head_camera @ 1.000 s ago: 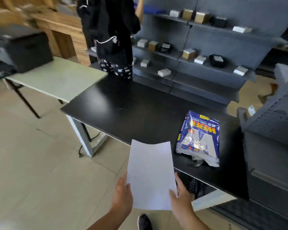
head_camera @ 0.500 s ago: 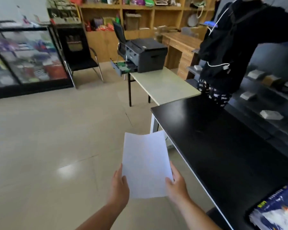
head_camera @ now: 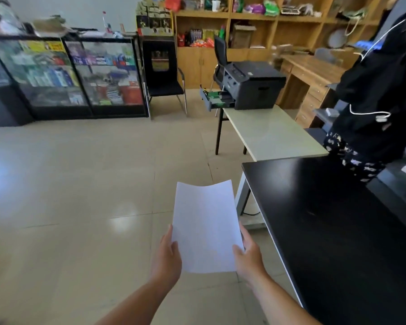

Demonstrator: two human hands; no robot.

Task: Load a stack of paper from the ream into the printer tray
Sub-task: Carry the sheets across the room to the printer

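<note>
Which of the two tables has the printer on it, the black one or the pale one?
The pale table, farther away. The printer sits at its far end with its tray pulled open; the black table beside the hands is nearer.

Both hands — left hand (head_camera: 167, 259), right hand (head_camera: 249, 256) — holding paper stack (head_camera: 205, 227); printer (head_camera: 251, 84) ahead, tray (head_camera: 217, 99) pulled out

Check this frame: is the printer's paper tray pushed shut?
No. The tray juts open from the front of the printer on the pale table, showing its green guides inside.
</note>
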